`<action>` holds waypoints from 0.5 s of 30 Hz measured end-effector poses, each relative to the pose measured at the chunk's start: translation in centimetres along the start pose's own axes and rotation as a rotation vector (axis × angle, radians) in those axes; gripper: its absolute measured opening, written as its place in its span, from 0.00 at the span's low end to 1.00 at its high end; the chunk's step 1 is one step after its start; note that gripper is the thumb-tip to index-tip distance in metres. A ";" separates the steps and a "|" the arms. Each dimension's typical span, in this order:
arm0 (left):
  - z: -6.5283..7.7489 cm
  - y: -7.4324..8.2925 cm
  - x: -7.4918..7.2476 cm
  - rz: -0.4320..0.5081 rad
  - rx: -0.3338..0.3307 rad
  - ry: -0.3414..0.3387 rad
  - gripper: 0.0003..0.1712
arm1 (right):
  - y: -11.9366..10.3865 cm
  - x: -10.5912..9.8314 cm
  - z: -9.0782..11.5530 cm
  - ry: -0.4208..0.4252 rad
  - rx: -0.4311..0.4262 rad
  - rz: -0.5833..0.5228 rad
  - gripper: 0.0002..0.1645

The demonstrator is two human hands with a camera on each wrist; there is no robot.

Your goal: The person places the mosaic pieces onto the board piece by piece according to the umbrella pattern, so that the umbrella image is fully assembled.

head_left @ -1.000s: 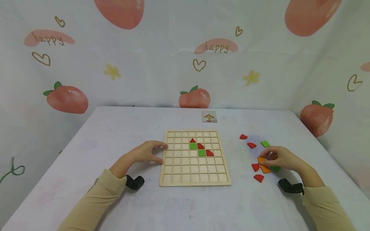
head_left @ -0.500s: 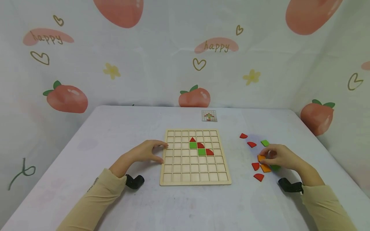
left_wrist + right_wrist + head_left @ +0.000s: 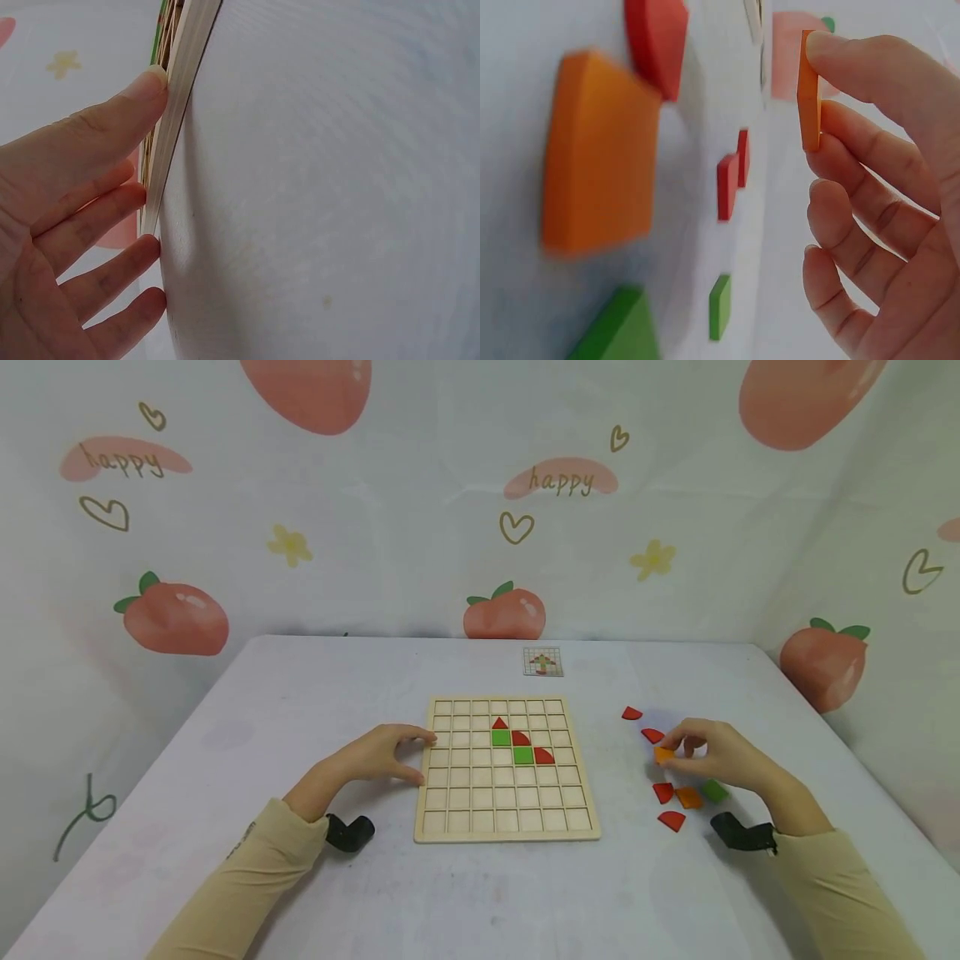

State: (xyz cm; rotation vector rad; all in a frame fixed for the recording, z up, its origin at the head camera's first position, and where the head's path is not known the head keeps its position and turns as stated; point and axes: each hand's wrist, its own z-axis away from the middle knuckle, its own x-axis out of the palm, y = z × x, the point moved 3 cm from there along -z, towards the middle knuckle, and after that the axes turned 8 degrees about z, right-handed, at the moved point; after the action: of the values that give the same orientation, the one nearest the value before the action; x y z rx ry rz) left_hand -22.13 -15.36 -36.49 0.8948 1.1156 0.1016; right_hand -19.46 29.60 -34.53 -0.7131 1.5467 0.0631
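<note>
My right hand (image 3: 716, 753) pinches an orange square tile (image 3: 808, 94) between thumb and fingertips, lifted off the table in the right wrist view. Below it lie a second orange tile (image 3: 688, 797), a green tile (image 3: 715, 791) and several red quarter-circle tiles (image 3: 671, 821). Another green tile (image 3: 719, 307) shows in the right wrist view. My left hand (image 3: 375, 753) touches the left edge of the wooden grid board (image 3: 495, 837) with thumb and fingertips spread. In the board's cells sit a red triangle (image 3: 499, 724), two green squares (image 3: 522, 755) and two red quarter-circles (image 3: 544, 756).
Behind the board lies a small pattern card (image 3: 542, 662) with a printed arrow-like figure on a grid. A white table (image 3: 360, 902) bears everything, with a printed cloth (image 3: 420, 502) hanging at its back. Black wrist mounts (image 3: 349, 833) jut from both cuffs.
My right hand has picked up one orange tile from beside the other and moved it slightly left and away from me. The left hand and the board stay put.
</note>
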 end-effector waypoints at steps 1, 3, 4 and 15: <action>0.0 0.0 0.0 -0.004 0.004 0.001 0.36 | -0.2 0.0 -0.2 -0.007 0.002 0.002 0.11; 0.0 0.0 0.0 -0.012 0.014 0.004 0.36 | -0.6 0.2 -0.6 -0.025 0.014 0.006 0.11; 0.0 0.0 0.0 -0.010 0.016 0.005 0.36 | -0.8 0.3 -0.8 -0.030 0.018 0.008 0.11; 0.0 0.0 -0.2 -0.005 0.013 0.000 0.36 | -4.2 1.8 -3.2 0.020 -0.139 -0.051 0.09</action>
State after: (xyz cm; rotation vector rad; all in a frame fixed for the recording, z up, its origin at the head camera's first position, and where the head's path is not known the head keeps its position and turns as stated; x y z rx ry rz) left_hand -22.18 -15.46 -36.39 0.9039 1.1198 0.0907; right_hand -20.23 24.11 -34.19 -0.8650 1.5530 0.1261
